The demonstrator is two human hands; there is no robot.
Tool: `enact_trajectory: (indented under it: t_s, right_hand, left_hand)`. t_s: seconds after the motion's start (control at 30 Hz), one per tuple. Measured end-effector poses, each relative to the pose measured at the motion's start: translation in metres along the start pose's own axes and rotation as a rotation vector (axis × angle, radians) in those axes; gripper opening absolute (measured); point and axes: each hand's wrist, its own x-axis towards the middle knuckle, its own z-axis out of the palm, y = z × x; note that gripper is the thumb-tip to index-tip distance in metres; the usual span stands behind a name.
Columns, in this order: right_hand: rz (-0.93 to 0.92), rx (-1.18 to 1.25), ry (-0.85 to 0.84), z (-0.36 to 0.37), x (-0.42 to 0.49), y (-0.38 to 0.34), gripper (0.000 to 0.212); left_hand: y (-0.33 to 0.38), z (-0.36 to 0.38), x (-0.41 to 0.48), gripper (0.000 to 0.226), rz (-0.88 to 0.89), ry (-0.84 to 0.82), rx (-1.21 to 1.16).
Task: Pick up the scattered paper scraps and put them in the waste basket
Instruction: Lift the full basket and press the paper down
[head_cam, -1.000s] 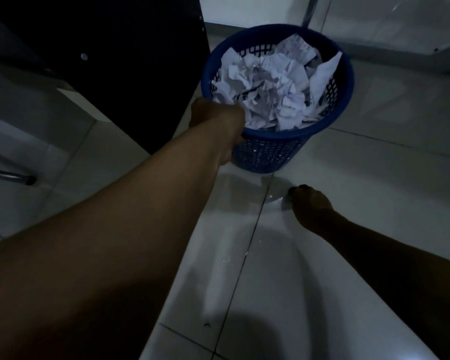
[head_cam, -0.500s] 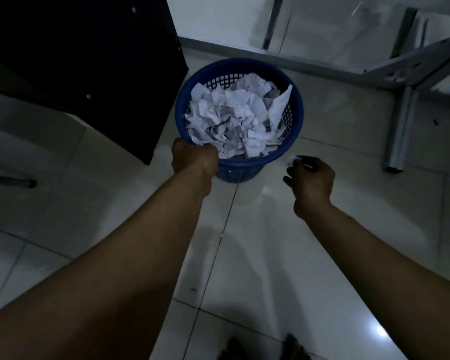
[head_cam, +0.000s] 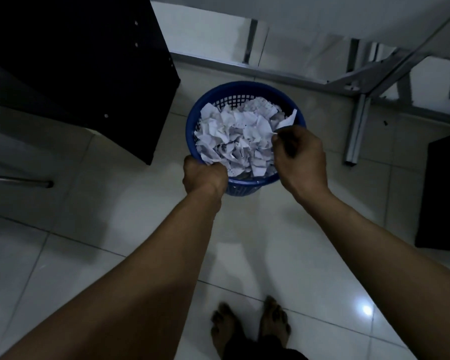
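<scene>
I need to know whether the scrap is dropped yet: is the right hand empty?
No, the right hand pinches a small white paper scrap above the paper-filled blue waste basket.

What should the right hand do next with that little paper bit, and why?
Probably let go: the right hand pinches a small scrap directly above the paper-filled blue basket, whose rim the left hand grips.
</scene>
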Motion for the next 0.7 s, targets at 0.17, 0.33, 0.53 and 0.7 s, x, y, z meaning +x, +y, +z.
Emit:
enact_trajectory:
  t_s: [0.17, 0.33, 0.53, 0.7]
  right_hand:
    - [-0.088, -0.187, -0.090, -0.029, -0.007, -0.023, 0.028]
    - [-0.096, -0.212, -0.004, -0.055, -0.021, -0.039, 0.025]
    - [-0.091, -0.253, 0.084, -0.086, -0.029, -0.059, 0.029]
    - [-0.062, -0.319, 0.150, -0.111, -0.023, -0.076, 0.042]
  left_hand:
    - [0.015, -0.003, -0.039, 0.037, 0.009, -0.036, 0.019]
    - [0.032, -0.010, -0.071, 0.036, 0.022, -0.055, 0.014]
    - [0.059, -0.017, -0.097, 0.035, 0.037, -0.062, 0.024]
    - [0.080, -0.011, -0.116, 0.035, 0.049, -0.080, 0.023]
